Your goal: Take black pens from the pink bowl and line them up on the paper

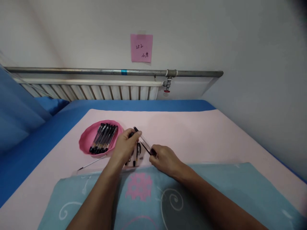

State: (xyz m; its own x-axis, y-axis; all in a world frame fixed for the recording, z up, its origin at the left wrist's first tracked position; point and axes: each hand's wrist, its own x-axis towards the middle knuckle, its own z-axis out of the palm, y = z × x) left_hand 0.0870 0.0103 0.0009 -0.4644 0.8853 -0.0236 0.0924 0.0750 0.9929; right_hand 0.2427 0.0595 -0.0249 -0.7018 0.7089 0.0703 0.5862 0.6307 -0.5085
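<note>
My left hand (126, 143) is closed, thumb and fingers pinching the black upper end of a gel pen (145, 141) with a clear barrel. The pen slants down to the right, where my right hand (166, 158) is closed around its dark lower end. A thin dark stick runs just below the barrel between both hands; whether it is a separate part I cannot tell. Several pens and black pen parts (134, 156) lie under and between the hands, partly hidden. Left of them, a pink scalloped dish (82, 142) holds several black-capped pens (103, 137) side by side.
A thin pen refill (92, 164) lies in front of the dish. Pale pink sheeting (192, 134) covers the surface, with a teal patterned cloth (216, 182) nearest me. Behind are a radiator (96, 91), a metal pipe (83, 71) and a pink note (141, 48). Blue fabric (19, 111) hangs left.
</note>
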